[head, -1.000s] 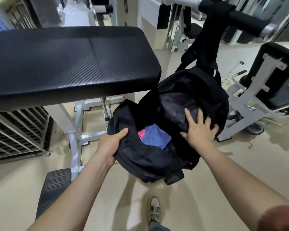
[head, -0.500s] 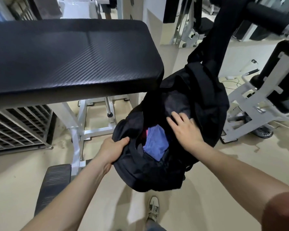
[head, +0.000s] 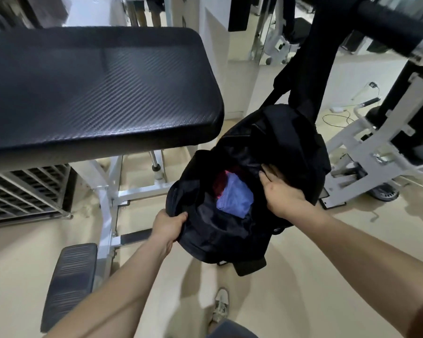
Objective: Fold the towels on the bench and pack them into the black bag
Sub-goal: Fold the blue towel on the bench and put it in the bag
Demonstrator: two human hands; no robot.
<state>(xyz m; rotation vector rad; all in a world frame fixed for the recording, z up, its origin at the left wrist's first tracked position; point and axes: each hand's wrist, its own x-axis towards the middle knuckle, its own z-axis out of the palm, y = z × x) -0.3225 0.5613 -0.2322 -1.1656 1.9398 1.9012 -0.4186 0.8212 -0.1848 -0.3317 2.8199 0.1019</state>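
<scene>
The black bag [head: 230, 237] hangs by its straps from a padded bar at the upper right, its mouth open toward me. Inside lie a folded blue towel [head: 235, 201] and, behind it, a red-pink towel [head: 221, 181]. My left hand [head: 167, 226] grips the near-left rim of the bag's opening. My right hand [head: 280, 195] holds the right rim, fingers curled into the fabric. The black padded bench [head: 95, 89] fills the upper left; no towel lies on the part I see.
A white steel frame [head: 110, 191] carries the bench, with a black foot pad [head: 69, 284] low at the left. A metal grille [head: 22, 191] sits under the bench. Another white machine [head: 366, 164] stands right of the bag. My shoe [head: 220, 306] is on the beige floor.
My right hand has slid from lying flat on the bag's side to gripping the right rim of the opening. The left hand keeps its hold. The view has tilted slightly.
</scene>
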